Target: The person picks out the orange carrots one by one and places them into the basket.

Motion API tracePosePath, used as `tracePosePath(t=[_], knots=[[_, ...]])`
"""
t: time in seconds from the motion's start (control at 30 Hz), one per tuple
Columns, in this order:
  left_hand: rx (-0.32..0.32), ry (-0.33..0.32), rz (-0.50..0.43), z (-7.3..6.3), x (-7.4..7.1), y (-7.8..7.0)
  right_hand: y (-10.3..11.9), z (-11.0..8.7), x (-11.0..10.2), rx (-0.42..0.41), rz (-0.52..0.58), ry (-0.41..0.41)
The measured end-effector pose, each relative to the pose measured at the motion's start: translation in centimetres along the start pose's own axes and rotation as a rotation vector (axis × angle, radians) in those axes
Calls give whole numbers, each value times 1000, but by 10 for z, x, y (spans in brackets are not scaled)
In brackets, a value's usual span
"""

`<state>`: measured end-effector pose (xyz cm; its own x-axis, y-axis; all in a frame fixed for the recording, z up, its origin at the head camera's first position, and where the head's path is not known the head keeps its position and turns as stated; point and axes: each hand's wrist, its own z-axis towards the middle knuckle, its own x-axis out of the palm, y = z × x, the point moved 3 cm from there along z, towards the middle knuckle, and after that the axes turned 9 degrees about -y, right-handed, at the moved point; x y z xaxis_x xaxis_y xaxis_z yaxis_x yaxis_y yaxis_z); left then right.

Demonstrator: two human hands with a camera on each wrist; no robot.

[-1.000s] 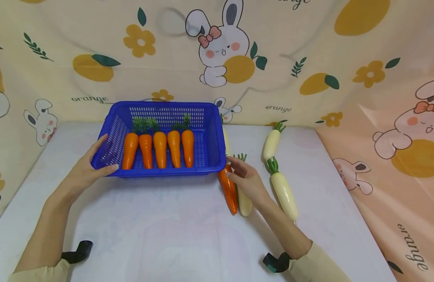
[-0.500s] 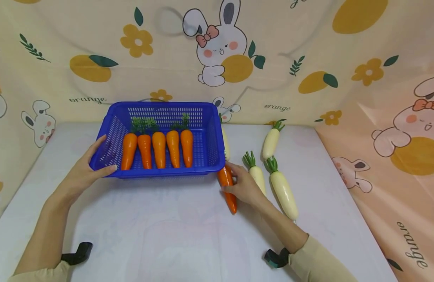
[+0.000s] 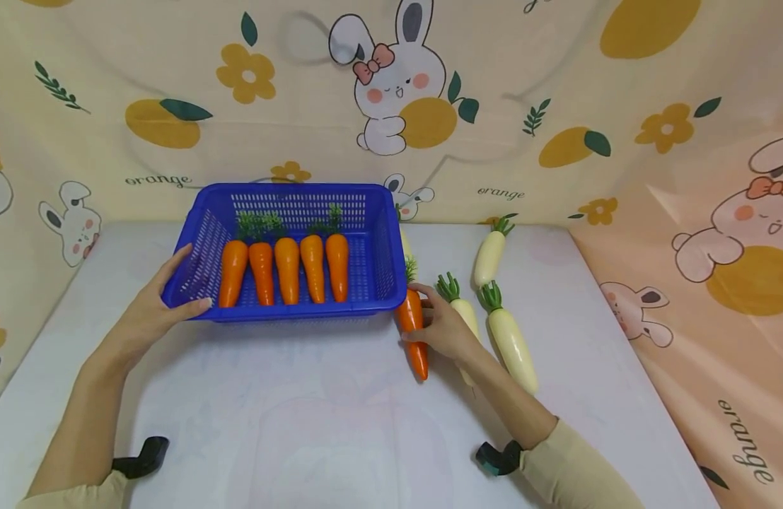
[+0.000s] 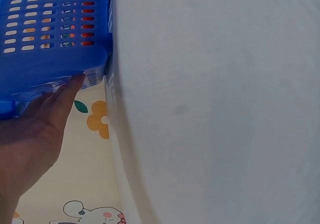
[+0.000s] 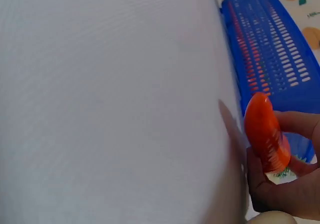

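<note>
The fingers of my right hand (image 3: 448, 329) and its thumb pinch an orange carrot (image 3: 412, 311), just past the right front corner of a blue plastic basket (image 3: 302, 310). In the right wrist view the carrot (image 5: 264, 129) shows tip first, over its shadow on the table. My left hand (image 3: 143, 311) rests at the basket's left front corner, thumb along the front rim and forefinger stretched along the left side. Its other fingers are mostly hidden. Inside the basket several carrots (image 3: 288, 272) lie side by side, leafy tops toward the back.
A white radish (image 3: 464, 311) lies partly under the right forearm, with a second radish (image 3: 512, 346) to its right and a smaller radish (image 3: 489, 260) farther back. Another radish (image 3: 405, 244) is mostly hidden behind the basket. Patterned cloth (image 3: 525, 71) rises behind the white table (image 3: 340, 424).
My right hand has closed around the carrot and raised it slightly, so its green top shows. The radish beside it has shifted right. My left hand and the basket stay in place.
</note>
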<state>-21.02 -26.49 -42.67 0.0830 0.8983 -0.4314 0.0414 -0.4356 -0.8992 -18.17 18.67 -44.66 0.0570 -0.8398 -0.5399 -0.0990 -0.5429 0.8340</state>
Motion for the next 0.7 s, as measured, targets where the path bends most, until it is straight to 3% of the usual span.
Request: tracePosePath(t=[0.3,0.7], knots=[[-20,4,-18,-2,0,-2,17,1,-17,38,129,-8],[-29,17,-34,0,-1,-1,49,15,-50,27,178,-43]])
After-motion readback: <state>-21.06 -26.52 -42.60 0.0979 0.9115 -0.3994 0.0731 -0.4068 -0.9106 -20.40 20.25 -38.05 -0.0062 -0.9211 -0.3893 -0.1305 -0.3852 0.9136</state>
